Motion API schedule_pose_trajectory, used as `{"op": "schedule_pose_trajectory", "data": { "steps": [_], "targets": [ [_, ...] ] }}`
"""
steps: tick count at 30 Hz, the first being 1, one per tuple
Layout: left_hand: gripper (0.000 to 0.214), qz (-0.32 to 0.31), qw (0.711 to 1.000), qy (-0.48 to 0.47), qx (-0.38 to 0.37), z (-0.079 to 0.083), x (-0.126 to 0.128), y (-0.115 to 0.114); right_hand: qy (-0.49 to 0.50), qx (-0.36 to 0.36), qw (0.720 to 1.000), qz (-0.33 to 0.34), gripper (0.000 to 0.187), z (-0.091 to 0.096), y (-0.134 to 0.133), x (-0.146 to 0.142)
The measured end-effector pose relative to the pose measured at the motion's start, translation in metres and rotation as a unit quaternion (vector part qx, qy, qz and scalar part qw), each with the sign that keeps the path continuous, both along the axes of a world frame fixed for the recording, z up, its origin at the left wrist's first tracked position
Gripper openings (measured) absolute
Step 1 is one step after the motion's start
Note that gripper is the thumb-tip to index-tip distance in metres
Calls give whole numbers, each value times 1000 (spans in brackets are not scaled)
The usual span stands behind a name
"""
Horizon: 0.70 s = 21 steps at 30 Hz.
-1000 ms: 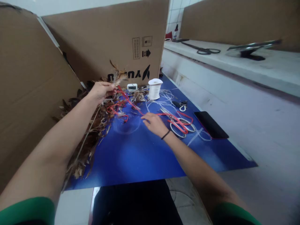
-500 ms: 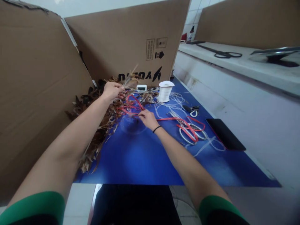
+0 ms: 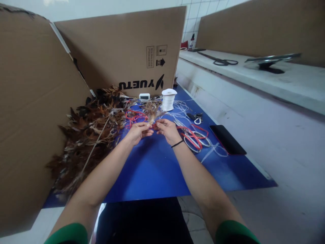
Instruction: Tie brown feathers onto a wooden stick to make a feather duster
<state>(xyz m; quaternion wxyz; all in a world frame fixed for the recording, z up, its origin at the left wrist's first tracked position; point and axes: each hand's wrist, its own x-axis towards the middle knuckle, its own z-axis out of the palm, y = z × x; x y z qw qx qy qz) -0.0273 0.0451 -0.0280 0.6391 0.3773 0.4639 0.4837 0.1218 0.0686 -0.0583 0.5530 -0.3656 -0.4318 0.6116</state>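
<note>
My left hand (image 3: 139, 133) pinches a small tuft of light brown feathers (image 3: 152, 118), which points up and away from me. Close beside it, my right hand (image 3: 167, 130) is closed on a red ribbon (image 3: 190, 129) that trails right across silver scissors (image 3: 193, 142). Fingertips of both hands nearly meet over the blue table (image 3: 149, 169). More of the red ribbon lies in loops just beyond my left hand. A large heap of brown and black feathers (image 3: 88, 132) lies to the left.
A white spool (image 3: 168, 101) and a small white digital device (image 3: 144, 96) stand behind the hands. Clear strands (image 3: 182, 108), keys (image 3: 197, 118) and a black phone (image 3: 228, 139) lie on the right. Cardboard panels (image 3: 106, 51) wall the left and back. Black scissors (image 3: 223, 61) rest on a ledge.
My left hand has brought the feather tuft from beside the heap toward me and right, up to my right hand. The camera view has turned slightly right.
</note>
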Motion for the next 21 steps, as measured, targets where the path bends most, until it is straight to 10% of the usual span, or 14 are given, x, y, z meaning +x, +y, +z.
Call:
{"op": "schedule_pose_trajectory", "data": {
  "steps": [21],
  "targets": [
    [5,65,997,-34,5,-38,-2,-13,-121,74,990,-9,32,-11,-3,-12]
  ]
}}
